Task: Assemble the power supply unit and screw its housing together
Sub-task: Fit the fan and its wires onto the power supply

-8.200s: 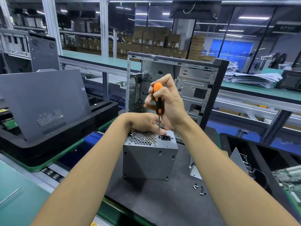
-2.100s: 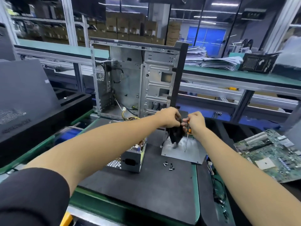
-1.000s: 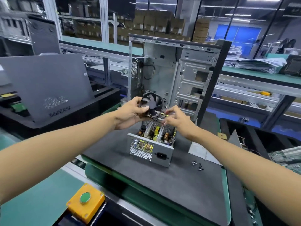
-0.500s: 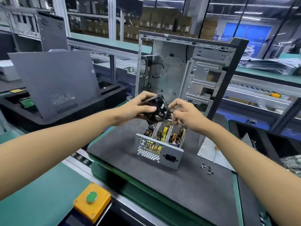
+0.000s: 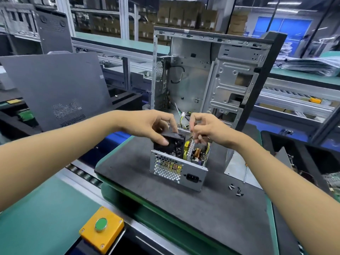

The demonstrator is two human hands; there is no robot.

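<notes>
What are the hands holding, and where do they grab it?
The left hand grips the black fan by its top frame edge. The right hand pinches something small above the power supply; cannot tell what.

The power supply unit, a silver metal box with its top open, stands upright on the dark mat, honeycomb vent and power socket facing forward. A black fan sits tilted in its left opening. Loose screws lie right of it; its flat cover plate lies just beyond them.

1. Two bare forearms reach in from the lower corners, uncovered to the frame's edge, with no sleeve showing.
2. The left hand and right hand are ungloved.
</notes>
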